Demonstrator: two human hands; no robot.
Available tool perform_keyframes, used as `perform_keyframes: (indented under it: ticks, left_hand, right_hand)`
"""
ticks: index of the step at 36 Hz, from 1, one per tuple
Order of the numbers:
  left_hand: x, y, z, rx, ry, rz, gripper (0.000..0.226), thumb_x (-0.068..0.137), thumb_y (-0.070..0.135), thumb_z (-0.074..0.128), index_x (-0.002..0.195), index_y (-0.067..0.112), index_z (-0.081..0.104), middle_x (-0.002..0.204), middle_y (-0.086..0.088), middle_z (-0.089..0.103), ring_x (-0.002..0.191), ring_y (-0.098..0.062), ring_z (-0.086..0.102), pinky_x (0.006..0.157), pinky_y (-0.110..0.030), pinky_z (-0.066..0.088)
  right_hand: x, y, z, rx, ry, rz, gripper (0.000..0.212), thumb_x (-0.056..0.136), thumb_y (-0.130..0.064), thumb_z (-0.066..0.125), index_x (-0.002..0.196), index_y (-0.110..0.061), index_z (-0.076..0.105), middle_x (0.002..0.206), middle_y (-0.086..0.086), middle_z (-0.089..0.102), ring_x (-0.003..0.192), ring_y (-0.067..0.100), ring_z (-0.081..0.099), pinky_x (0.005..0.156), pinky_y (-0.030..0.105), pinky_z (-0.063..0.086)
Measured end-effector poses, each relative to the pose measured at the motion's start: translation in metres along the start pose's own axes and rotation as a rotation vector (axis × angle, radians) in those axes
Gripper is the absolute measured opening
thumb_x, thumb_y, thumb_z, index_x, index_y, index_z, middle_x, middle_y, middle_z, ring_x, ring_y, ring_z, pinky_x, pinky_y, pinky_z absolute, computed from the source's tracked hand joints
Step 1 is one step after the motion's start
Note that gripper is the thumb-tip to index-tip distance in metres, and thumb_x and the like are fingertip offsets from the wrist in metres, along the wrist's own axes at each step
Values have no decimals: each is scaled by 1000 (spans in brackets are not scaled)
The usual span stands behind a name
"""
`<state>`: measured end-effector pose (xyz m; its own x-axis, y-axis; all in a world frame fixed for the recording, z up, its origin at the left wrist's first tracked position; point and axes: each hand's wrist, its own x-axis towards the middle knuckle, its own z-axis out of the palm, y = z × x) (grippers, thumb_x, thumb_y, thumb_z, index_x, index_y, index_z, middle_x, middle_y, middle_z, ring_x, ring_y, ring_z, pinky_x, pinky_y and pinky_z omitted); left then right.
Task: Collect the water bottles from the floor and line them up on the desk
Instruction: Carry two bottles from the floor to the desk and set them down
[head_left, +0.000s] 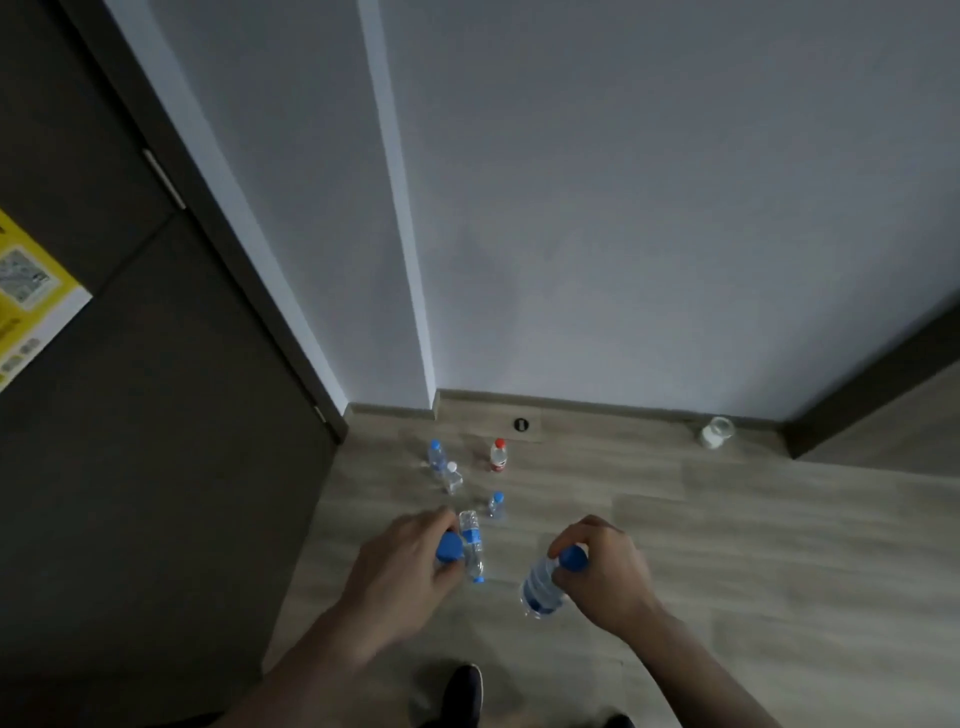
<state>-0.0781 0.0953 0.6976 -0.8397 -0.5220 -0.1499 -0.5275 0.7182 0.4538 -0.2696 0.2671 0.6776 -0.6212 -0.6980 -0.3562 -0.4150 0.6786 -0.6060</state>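
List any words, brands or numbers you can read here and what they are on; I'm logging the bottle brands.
None can be read.
Yellow poster on the dark door: print and code square too blurred.
Blue labels on the lying bottle and the bottle in the right hand: too small.
Red-capped bottle: label blurred.

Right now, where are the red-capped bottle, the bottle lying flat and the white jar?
red-capped bottle (498, 455), head view, label.
bottle lying flat (472, 545), head view, blue label.
white jar (716, 432), head view, side.

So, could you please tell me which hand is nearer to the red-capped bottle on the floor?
Left, narrowly. The left hand sits below and left of the red-capped bottle; the right hand sits below and right, slightly farther.
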Motion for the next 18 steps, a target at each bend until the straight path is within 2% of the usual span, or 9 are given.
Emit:
perform_keyframes:
  ticks: [3,6,9,12,15,18]
  left_hand:
    - [8,32,0,15,-13,51,21,84,46,56,90,34,39,83,21,51,80,-5,46,57,-20,31]
    - [18,73,5,49,-31,126,22,85,48,57,88,36,38,84,20,52,80,-4,49,58,-22,34]
    - [29,120,17,62,-33,172,23,86,47,60,87,37,39,83,21,54,76,-1,50,55,-20,30]
    - [38,175,31,37,-25,209,23,87,45,61,88,34,41,81,18,56,73,-2,51,55,-23,35]
    - [45,229,41,8,-2,244,24,85,45,60,89,31,41,78,18,56,76,-4,51,60,-31,41]
    - [51,284,53,-25,22,277,24,85,47,60,86,32,40,70,14,57,65,-2,55,55,-32,42]
  right_hand:
    - [-19,20,-22,56,60,12,32,70,-16,68,64,-46,63,88,-19,61,70,-2,61,56,9,44]
    - [-39,46,-51,94,101,15,27,72,-13,67,68,-39,68,89,-17,63,71,0,63,55,14,48]
    - [-61,76,-86,94,134,18,27,73,-11,68,74,-38,70,92,-17,64,72,2,64,57,14,49]
    - [-84,107,-125,75,168,7,23,73,-15,70,82,-36,73,95,-16,64,77,5,65,63,19,54]
    - [-105,141,-162,47,219,4,19,76,-21,69,87,-35,74,96,-17,62,77,4,65,64,19,55]
    - [-124,176,-198,-16,258,19,15,78,-26,70,88,-38,73,95,-21,58,79,4,62,66,18,54]
